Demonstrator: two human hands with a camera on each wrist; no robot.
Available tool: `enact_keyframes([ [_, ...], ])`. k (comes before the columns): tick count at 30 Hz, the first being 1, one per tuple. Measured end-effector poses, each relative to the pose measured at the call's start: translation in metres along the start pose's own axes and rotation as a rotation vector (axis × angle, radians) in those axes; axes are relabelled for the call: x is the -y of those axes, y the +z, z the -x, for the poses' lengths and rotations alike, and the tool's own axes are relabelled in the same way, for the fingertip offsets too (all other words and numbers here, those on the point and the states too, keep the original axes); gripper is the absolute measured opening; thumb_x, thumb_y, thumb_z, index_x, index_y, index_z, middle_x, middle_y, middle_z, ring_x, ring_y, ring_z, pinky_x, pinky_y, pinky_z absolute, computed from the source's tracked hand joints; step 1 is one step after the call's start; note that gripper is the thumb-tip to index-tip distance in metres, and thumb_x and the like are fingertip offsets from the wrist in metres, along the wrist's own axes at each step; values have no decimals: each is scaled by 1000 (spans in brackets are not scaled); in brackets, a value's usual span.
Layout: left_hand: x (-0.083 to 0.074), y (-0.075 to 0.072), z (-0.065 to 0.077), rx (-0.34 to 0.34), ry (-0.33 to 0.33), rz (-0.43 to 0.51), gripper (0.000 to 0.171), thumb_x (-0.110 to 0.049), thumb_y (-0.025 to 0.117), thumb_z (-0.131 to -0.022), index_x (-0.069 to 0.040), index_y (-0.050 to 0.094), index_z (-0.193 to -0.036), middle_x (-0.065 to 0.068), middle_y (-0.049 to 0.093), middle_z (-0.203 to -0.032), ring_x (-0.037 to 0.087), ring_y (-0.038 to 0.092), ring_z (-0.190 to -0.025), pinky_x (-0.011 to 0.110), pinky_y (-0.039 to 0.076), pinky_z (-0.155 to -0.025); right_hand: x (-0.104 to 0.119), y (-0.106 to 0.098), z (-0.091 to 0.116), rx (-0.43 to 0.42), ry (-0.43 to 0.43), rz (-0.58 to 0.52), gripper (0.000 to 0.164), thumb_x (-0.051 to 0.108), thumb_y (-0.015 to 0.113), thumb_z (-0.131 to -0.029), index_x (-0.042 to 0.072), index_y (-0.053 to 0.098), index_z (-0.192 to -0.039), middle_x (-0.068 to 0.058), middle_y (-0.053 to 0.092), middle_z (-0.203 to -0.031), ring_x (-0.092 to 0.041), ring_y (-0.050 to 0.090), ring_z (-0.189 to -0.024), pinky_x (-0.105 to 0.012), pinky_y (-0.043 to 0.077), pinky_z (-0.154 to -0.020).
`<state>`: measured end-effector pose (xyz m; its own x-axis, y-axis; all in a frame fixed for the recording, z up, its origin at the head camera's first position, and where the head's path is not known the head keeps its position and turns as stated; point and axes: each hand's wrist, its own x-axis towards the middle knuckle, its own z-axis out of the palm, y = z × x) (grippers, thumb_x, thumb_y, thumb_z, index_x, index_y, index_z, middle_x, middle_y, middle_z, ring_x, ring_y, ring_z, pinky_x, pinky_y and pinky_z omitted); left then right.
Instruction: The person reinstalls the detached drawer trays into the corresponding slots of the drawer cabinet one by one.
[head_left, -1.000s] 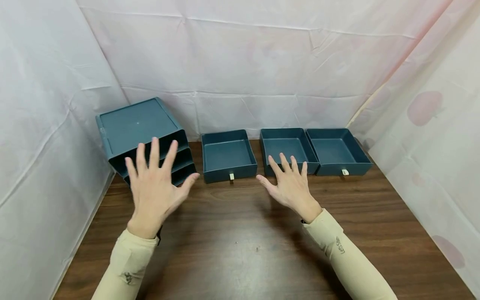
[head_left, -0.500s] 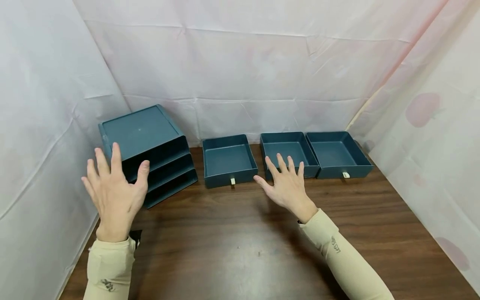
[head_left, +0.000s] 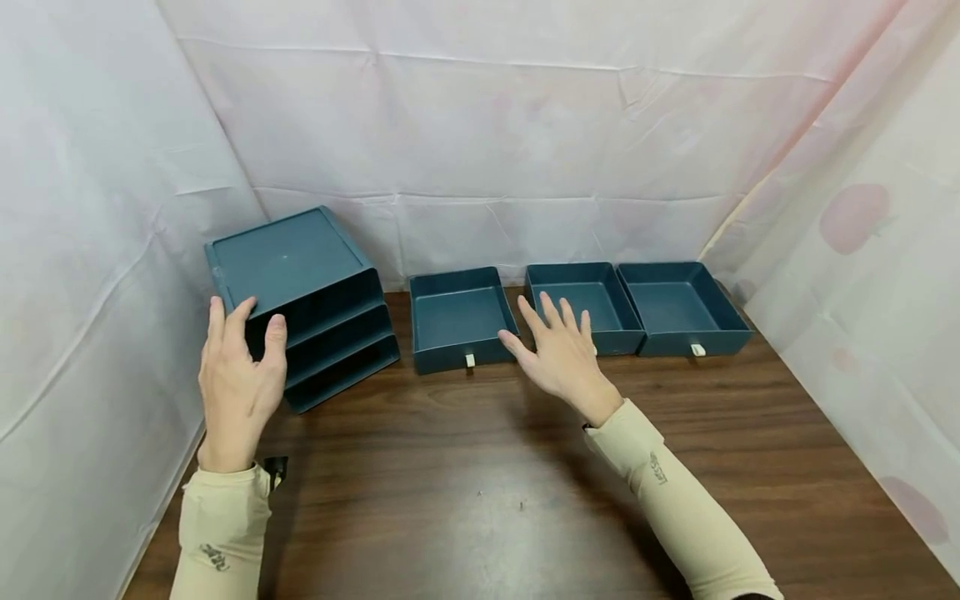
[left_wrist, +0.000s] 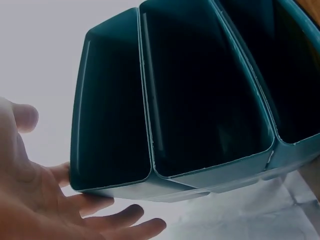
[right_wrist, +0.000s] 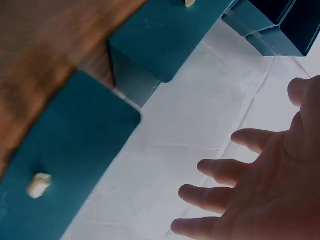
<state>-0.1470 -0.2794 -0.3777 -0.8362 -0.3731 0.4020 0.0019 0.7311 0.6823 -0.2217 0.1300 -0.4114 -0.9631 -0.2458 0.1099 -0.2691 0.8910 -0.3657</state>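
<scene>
A dark teal drawer cabinet (head_left: 292, 258) with several open slots stands at the back left. My left hand (head_left: 236, 383) is at its left front corner. In the left wrist view, the left fingers (left_wrist: 122, 217) extend along the outside of the corner, right at the wall, with the thumb apart from it. My right hand (head_left: 562, 358) is spread, palm down, over the table in front of a middle drawer (head_left: 581, 287), partly overlapping it. It holds nothing. Left of it lies a loose drawer (head_left: 459, 312) with a pale pull tab (head_left: 470, 360).
Another teal drawer (head_left: 678, 304) sits at the right, side by side with the middle one. All rest on a dark wooden table (head_left: 420, 492). Pale cloth (head_left: 495, 125) hangs behind the table and along both sides.
My left hand moved left from in front of the cabinet, then in to its left front corner, its fingers drawing closer together. My right hand shifted slightly left, still spread.
</scene>
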Motion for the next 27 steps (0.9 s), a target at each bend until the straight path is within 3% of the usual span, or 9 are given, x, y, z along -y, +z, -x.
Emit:
enact_keyframes([
  [7,0,-10,-1,76,-34,8,62,-56,40,-112,-27,40,-166,-2,6,-180,52,32,-156,81,24,-118,36,-3,-40,45,-93,-128,79,79,25,-104,38,16,-172,-7,13,-181,-38,7,-167,-66,5,-133],
  [12,0,-14,-2,85,-29,7,61,-55,40,-112,-26,41,-166,0,7,-180,56,35,-153,82,24,-117,71,1,-69,104,-184,-255,77,78,23,-105,40,14,-171,-4,11,-181,-31,8,-168,-59,12,-135],
  [20,-3,-12,-2,131,-8,7,63,-56,40,-112,-27,38,-167,1,4,-180,59,49,-141,83,32,-109,118,9,-96,139,-238,-426,74,79,18,-105,46,10,-170,5,14,-180,-23,18,-167,-54,23,-134],
  [27,-6,-10,-1,130,-3,14,64,-56,46,-110,-26,39,-167,2,4,-181,57,36,-152,84,28,-112,151,13,-108,153,-210,-639,65,65,21,-112,37,20,-171,8,29,-176,-23,33,-161,-49,30,-132],
])
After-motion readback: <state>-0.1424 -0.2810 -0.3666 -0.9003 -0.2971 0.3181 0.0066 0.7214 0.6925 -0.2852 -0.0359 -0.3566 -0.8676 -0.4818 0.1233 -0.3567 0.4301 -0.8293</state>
